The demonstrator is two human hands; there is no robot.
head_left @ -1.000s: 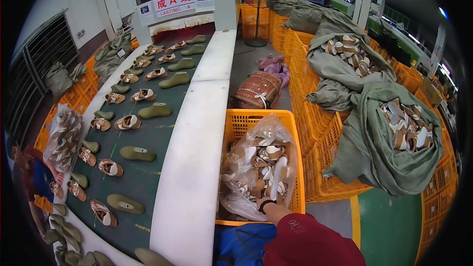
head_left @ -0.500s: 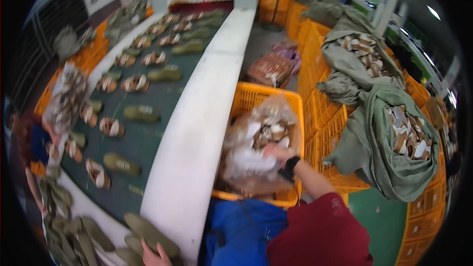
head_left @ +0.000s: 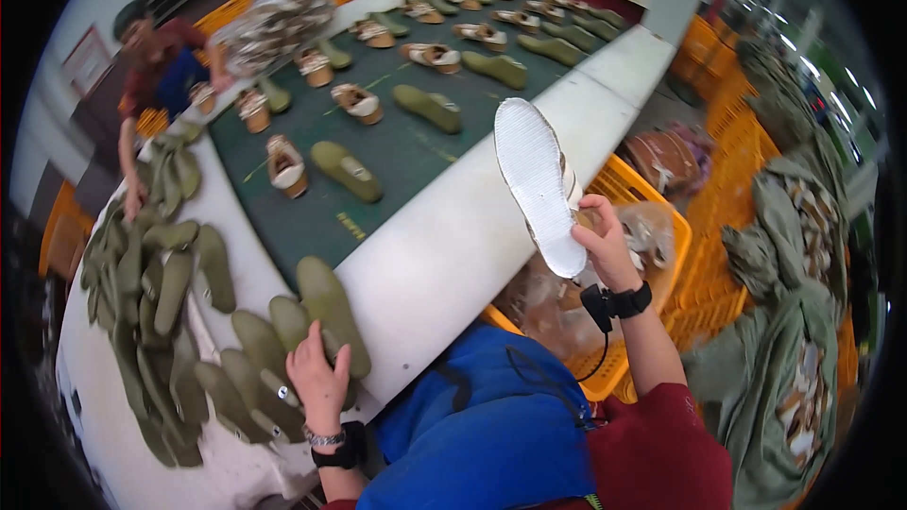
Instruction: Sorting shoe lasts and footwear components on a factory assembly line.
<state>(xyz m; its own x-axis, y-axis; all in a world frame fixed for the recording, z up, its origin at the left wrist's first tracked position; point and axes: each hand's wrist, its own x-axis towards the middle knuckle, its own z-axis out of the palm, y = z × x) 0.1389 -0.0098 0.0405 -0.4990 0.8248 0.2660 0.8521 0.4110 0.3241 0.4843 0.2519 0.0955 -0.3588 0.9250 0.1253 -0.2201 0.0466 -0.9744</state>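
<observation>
White, fabric-textured underside of a flat shoe upper faces the camera, pinched between the right hand's thumb and fingers, against the smooth white conveyor border. Left hand: fingers spread at olive-green foot-shaped lasts; whether they grip one, I cannot tell.

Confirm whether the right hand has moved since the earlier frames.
Yes: judged against the orange crate, the right hand has risen out of it, toward the white ledge, now holding a white-soled shoe upper.
</observation>
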